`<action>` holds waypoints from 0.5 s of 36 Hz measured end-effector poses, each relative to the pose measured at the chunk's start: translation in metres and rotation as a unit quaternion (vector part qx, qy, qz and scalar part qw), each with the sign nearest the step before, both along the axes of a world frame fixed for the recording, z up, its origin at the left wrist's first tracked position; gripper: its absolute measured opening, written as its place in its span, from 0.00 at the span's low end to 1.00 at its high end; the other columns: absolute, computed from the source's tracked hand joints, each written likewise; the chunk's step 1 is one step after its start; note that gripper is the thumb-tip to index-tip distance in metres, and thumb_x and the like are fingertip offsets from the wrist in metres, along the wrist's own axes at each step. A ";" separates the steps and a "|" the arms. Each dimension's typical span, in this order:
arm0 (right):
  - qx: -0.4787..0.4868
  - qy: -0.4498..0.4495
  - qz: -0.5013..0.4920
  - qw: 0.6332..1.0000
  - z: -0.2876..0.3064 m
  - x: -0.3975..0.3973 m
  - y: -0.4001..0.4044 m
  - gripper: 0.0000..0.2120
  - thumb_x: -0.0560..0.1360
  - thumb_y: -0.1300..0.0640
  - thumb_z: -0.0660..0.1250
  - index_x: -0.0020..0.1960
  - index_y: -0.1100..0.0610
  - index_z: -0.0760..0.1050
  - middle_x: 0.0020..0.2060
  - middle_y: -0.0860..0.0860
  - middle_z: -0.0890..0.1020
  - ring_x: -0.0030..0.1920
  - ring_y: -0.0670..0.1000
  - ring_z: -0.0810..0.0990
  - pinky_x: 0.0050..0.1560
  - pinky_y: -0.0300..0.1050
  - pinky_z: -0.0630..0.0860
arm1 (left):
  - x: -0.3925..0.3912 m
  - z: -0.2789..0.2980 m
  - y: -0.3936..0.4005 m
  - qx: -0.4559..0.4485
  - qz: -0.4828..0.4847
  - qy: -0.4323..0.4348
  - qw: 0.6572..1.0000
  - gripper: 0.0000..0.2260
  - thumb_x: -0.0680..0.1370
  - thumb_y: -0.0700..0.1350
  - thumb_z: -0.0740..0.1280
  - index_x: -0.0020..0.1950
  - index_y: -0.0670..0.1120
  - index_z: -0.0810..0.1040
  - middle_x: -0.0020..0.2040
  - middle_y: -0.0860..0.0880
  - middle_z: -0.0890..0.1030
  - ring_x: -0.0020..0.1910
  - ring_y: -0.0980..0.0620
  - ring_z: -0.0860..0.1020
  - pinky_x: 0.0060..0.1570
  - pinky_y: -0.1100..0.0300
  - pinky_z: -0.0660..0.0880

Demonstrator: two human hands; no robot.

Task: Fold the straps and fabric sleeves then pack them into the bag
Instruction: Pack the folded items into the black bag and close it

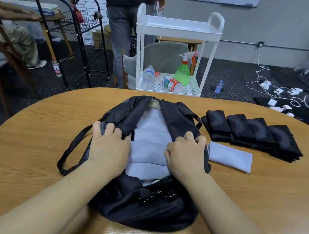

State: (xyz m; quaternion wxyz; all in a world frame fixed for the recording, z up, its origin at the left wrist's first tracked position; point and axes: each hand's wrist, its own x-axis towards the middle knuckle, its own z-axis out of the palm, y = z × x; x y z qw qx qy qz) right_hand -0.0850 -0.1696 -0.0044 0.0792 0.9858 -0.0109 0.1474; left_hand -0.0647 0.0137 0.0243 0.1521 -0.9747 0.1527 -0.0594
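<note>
Black bag lies open at table centre; left hand and right hand each grip an opening edge; pale folded sleeves inside; black folded sleeves beside it to the right.

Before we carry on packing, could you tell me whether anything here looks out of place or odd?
On the table nothing stands out: the folded black pieces lie in a neat row. Behind it, one water bottle lies on its side on the white cart's bottom shelf, beside an upright one.
</note>
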 end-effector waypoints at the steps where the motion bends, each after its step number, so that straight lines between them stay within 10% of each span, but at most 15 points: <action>1: 0.017 -0.011 -0.004 1.000 0.002 -0.003 -0.001 0.15 0.64 0.56 0.76 0.25 0.51 0.71 0.25 0.47 0.66 0.38 0.53 0.67 0.44 0.50 0.54 | -0.002 0.004 -0.001 -0.004 0.004 -0.003 1.000 0.19 0.77 0.42 0.58 0.68 0.53 0.69 0.60 0.49 0.72 0.66 0.43 0.61 0.65 0.37 0.41; 7: 0.081 -0.105 -0.017 0.991 0.013 -0.015 -0.022 0.11 0.68 0.56 0.72 0.27 0.50 0.76 0.25 0.45 0.71 0.37 0.52 0.71 0.41 0.46 0.48 | -0.008 0.032 -0.024 -0.066 -0.008 -0.038 0.997 0.10 0.73 0.37 0.59 0.47 0.51 0.72 0.45 0.53 0.70 0.60 0.47 0.64 0.61 0.44 0.49; 18: 0.238 -0.069 -0.202 0.948 0.004 -0.059 -0.118 0.15 0.76 0.60 0.58 0.31 0.53 0.70 0.32 0.47 0.75 0.46 0.49 0.63 0.40 0.47 0.47 | -0.009 0.014 -0.136 -0.258 -0.151 -0.002 0.954 0.11 0.82 0.50 0.58 0.56 0.57 0.80 0.48 0.56 0.80 0.57 0.53 0.71 0.50 0.55 0.51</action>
